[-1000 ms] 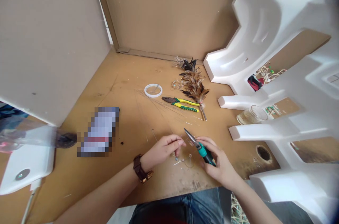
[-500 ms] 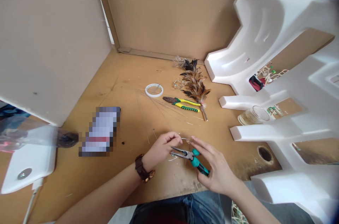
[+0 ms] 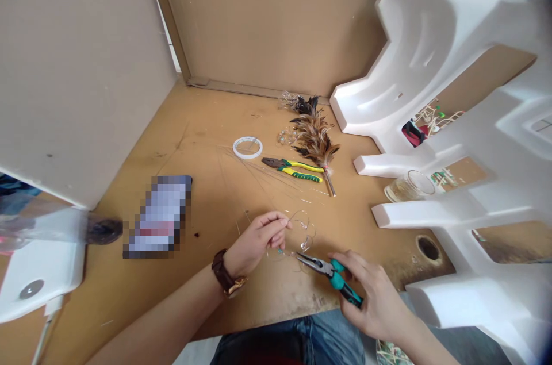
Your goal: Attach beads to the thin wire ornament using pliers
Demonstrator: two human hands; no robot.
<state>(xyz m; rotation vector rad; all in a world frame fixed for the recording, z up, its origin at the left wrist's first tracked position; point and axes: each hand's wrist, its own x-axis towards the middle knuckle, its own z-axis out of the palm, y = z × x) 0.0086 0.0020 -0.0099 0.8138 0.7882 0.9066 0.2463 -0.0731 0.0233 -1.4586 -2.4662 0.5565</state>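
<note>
The left hand [image 3: 257, 243] pinches a thin wire [image 3: 302, 231], with thumb and fingertips pressed together. The wire rises just beyond the fingers in loose, see-through loops, and the tight pinch seems to steady this springy, light wire. The right hand [image 3: 373, 296] is closed around the teal handles of a pair of needle-nose pliers [image 3: 332, 274]. It holds them low, with the long nose pointing back at the wire just beside the left fingers. The tool's tips are very close to the wire, but whether they bite it is hard to tell. A brown watch [image 3: 224, 276] sits on the left wrist, clear of the work.

Beyond the hands, fine straight wires [image 3: 259, 181] fan across a tan board [image 3: 129, 296]. Farther out lie a white ring [image 3: 247, 148], yellow-and-green pliers [image 3: 293, 171] and a bunch of brown feathers [image 3: 314, 138], all set back, perhaps to leave working room near the grip. To the right of the right hand are a round hole [image 3: 429, 249] in the board, a glass [image 3: 409, 187] and white foam packaging [image 3: 435, 54]. To the left of the left hand lies a pixelated flat object [image 3: 158, 216], too obscured to name.
</note>
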